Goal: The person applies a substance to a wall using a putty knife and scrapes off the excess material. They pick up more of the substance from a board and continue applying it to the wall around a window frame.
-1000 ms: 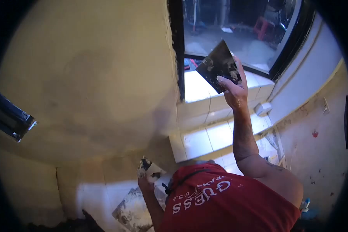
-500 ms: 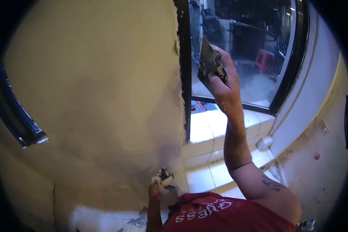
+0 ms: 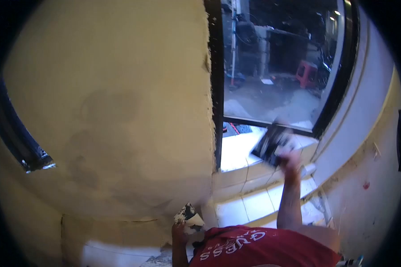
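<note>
My right hand [image 3: 290, 160] grips a flat metal scraper blade [image 3: 270, 143], blurred by motion, in front of the tiled sill below the window. Low in the view, near the red shirt, my left hand [image 3: 178, 231] holds a second blade [image 3: 190, 219] with whitish paste along its upper edge. The plastered wall [image 3: 142, 89] rises ahead of me, with darker, damp-looking patches in its lower half. Its rough right edge runs along the black window frame [image 3: 215, 89].
Through the glass a red stool [image 3: 306, 74] shows outside. White tiled ledges [image 3: 258, 205] step down under the window. At the far left is another dark frame [image 3: 22, 138]. A wall socket [image 3: 377, 151] is on the right wall.
My right hand has come down and slightly right with its blade, from in front of the glass to the sill. My left hand has shifted slightly down.
</note>
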Motion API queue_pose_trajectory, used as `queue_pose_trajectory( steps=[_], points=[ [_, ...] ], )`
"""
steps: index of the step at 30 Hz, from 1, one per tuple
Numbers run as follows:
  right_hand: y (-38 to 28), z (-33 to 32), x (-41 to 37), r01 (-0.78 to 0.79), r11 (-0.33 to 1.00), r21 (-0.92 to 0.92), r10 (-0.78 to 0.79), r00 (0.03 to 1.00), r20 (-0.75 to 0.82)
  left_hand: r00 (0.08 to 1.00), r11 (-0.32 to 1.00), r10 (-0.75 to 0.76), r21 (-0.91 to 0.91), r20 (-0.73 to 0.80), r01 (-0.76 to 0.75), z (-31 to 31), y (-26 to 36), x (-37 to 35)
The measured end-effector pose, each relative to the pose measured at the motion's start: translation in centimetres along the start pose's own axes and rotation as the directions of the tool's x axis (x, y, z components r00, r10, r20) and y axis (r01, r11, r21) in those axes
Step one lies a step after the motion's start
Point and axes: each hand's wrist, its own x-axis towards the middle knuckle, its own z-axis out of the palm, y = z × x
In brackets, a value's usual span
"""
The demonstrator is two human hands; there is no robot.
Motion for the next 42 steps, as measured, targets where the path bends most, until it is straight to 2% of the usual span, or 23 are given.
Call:
queue_pose_trajectory(
  steps=[1, 2, 3, 4, 5, 7, 9, 11, 12, 14, 16, 19, 20, 21, 23, 26, 29, 31, 32, 35, 38, 40, 42],
  points=[
    [6.8, -7.2, -1.0, -0.367, 0.916, -0.161, 0.346, 0.927, -0.143, 0.988, 0.965, -0.15, -0.213, 0.043, 0.156, 1.7, -1.7, -0.7],
    [8.0, -5.7, -4.5, -0.449, 0.875, 0.182, 0.477, 0.862, -0.168, 0.954, 0.862, -0.277, -0.409, 0.118, 0.301, 4.0, -4.1, -1.7],
    [8.7, -6.8, -6.5, -0.596, 0.592, 0.542, 0.653, 0.749, 0.111, 0.975, 0.905, -0.196, -0.363, 0.107, 0.222, 1.2, -1.2, 0.2],
    [8.9, -8.3, -7.3, -0.549, 0.617, 0.563, 0.649, 0.76, 0.03, 0.989, 0.938, -0.113, -0.317, 0.096, 0.138, -1.9, 2.0, 2.3],
    [8.4, -9.5, -7.4, -0.5, 0.642, 0.581, 0.645, 0.762, -0.056, 0.996, 0.94, -0.058, -0.332, 0.069, 0.078, 0.8, -0.1, 2.4],
    [5.9, -12.1, -5.3, -0.313, 0.88, 0.357, 0.427, 0.851, -0.306, 0.997, 0.954, 0.013, -0.301, 0.073, 0.01, 4.0, -2.7, 2.1],
    [1.9, -9.4, -2.7, -0.028, 1.0, 0.011, 0.03, 0.972, -0.233, 0.993, 0.987, 0.033, -0.162, 0.111, -0.015, 1.0, 1.7, 5.2],
    [-1.8, -3.3, -0.7, 0.211, 0.939, -0.271, -0.263, 0.949, -0.174, 0.958, 0.903, -0.007, -0.409, 0.285, 0.128, 1.2, 3.2, 7.8],
    [-2.9, -1.4, 0.7, 0.437, 0.673, -0.597, -0.49, 0.868, 0.083, 0.932, 0.834, 0.006, -0.516, 0.363, 0.196, 1.4, 3.5, 9.2],
    [-6.1, 5.5, 2.2, 0.678, -0.003, -0.735, -0.59, 0.592, 0.548, 0.958, 0.842, 0.083, -0.534, 0.273, 0.08, 1.2, 5.2, 10.9],
    [-7.1, 10.6, 4.0, 0.718, -0.184, -0.671, -0.602, 0.458, 0.655, 0.958, 0.829, 0.112, -0.557, 0.265, 0.057, 4.1, 4.1, 10.7],
    [-8.6, 16.6, 5.5, 0.719, -0.355, -0.598, -0.566, 0.343, 0.749, 0.964, 0.924, -0.05, -0.354, 0.262, 0.145, 4.9, 5.2, 9.8],
    [-8.6, 17.8, 5.9, 0.694, -0.395, -0.602, -0.554, 0.343, 0.758, 0.985, 0.938, 0.086, -0.344, 0.149, -0.029, 5.9, 4.0, 8.6],
    [-8.6, 18.9, 6.5, 0.674, -0.439, -0.594, -0.543, 0.328, 0.773, 0.986, 0.943, 0.101, -0.327, 0.131, -0.053, 6.5, 3.2, 8.0],
    [-7.9, 20.1, 7.6, 0.657, -0.482, -0.58, -0.549, 0.289, 0.784, 0.988, 0.951, 0.105, -0.302, 0.11, -0.068, 7.0, 2.4, 5.8],
    [-6.3, 21.7, 7.8, 0.586, -0.538, -0.606, -0.565, 0.283, 0.775, 0.971, 0.966, -0.028, -0.245, 0.238, 0.088, 7.2, 0.0, 3.1],
    [-5.1, 23.5, 7.3, 0.562, -0.605, -0.565, -0.559, 0.207, 0.803, 0.941, 0.952, -0.113, -0.238, 0.318, 0.194, 7.5, -2.0, 1.4],
    [-4.8, 23.8, 7.2, 0.555, -0.624, -0.55, -0.542, 0.2, 0.816, 0.97, 0.968, -0.102, -0.201, 0.223, 0.148, 5.8, -2.1, 0.4],
    [-4.7, 23.7, 7.2, 0.552, -0.632, -0.544, -0.533, 0.199, 0.822, 0.918, 0.961, -0.158, -0.156, 0.363, 0.227, 7.8, -4.3, -0.2],
    [-4.2, 22.7, 8.1, 0.555, -0.6, -0.577, -0.518, 0.28, 0.808, 0.939, 0.969, -0.063, -0.205, 0.338, 0.139, 7.6, -5.3, -0.4],
    [-4.1, 23.4, 7.1, 0.541, -0.585, -0.604, -0.537, 0.3, 0.788, 1.0, 0.997, 0.019, -0.072, 0.003, -0.018, 7.1, -4.6, -0.3],
    [-4.0, 23.4, 7.2, 0.534, -0.589, -0.607, -0.547, 0.289, 0.785, 0.989, 0.861, -0.102, -0.507, -0.106, 0.035, 11.1, -5.9, -0.8],
    [-4.1, 23.5, 7.3, 0.533, -0.598, -0.598, -0.555, 0.263, 0.789, 0.98, 0.878, -0.05, -0.477, -0.191, -0.048, 12.4, -7.3, -1.2]
  ],
)
